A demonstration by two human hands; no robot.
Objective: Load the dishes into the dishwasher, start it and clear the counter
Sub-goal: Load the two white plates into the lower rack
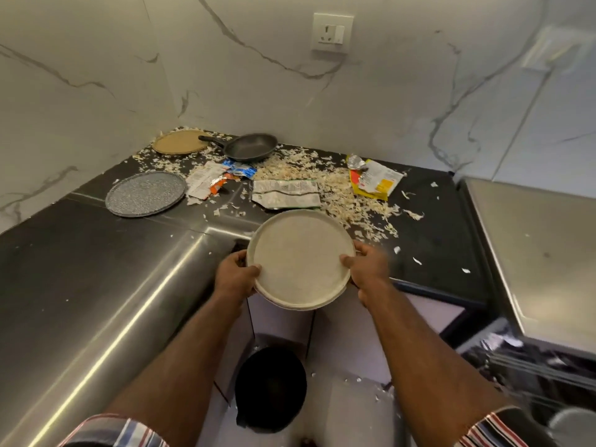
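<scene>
Over the front edge of a dark counter, a pale round plate is held level by both hands, its near half hanging out above a black bin on the floor. The plate's left rim is gripped by the left hand, thumb laid on top and fingers tucked beneath; the right rim is clasped the same way by the right hand. Striped sleeves are seen at the bottom corners. Behind the plate, the counter is strewn with pale shavings and torn wrappers, a yellow packet lying to the right. A grey speckled plate is set flat at the left, apart from the litter. A tan plate is lodged in the far corner, with a dark frying pan just beside it, the handle reaching over the tan plate's edge. A wall socket is mounted on the marble-veined wall above.
</scene>
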